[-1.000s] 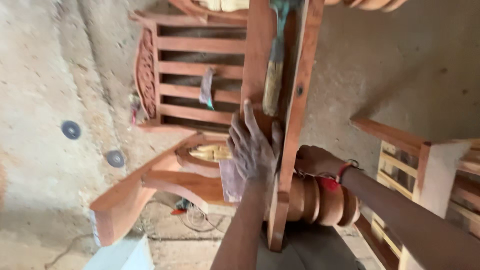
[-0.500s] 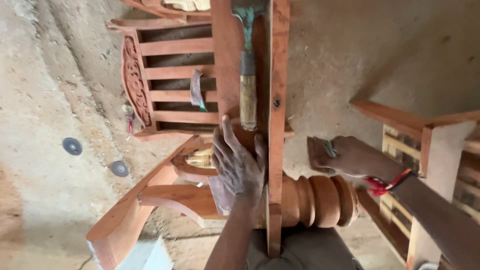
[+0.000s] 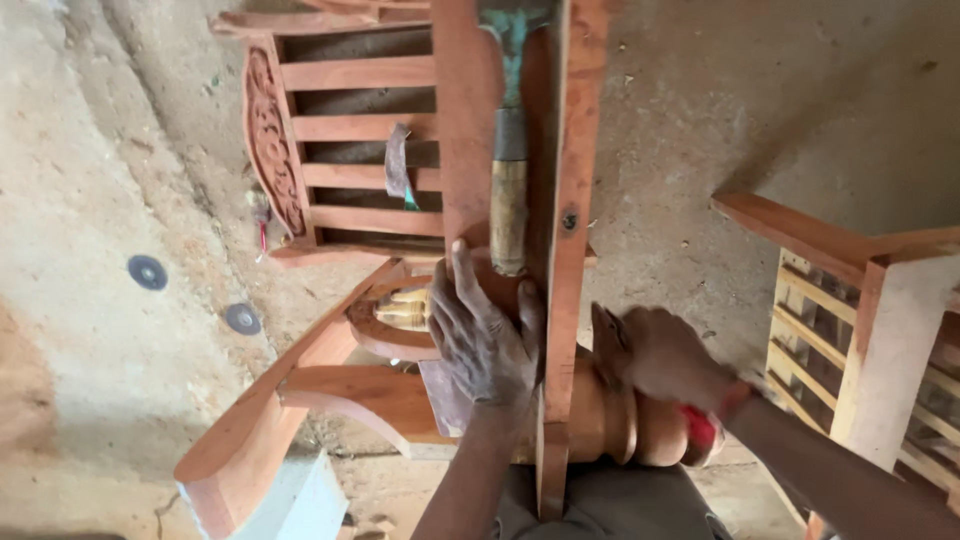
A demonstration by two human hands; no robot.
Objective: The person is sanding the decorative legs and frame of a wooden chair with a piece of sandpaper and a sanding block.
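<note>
Wooden rail (image 3: 560, 240): left hand (image 3: 485, 340) spread flat against it; right hand (image 3: 655, 355) grip unclear, beside turned leg (image 3: 610, 425).

I've got one head cam only, looking steeply down, close over both hands and the rail (image 3: 565, 200), floor (image 3: 90, 200) beyond.

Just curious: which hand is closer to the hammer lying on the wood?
Left. The left hand rests just below the hammer handle's end; the right hand is farther off, beyond the plank.
</note>
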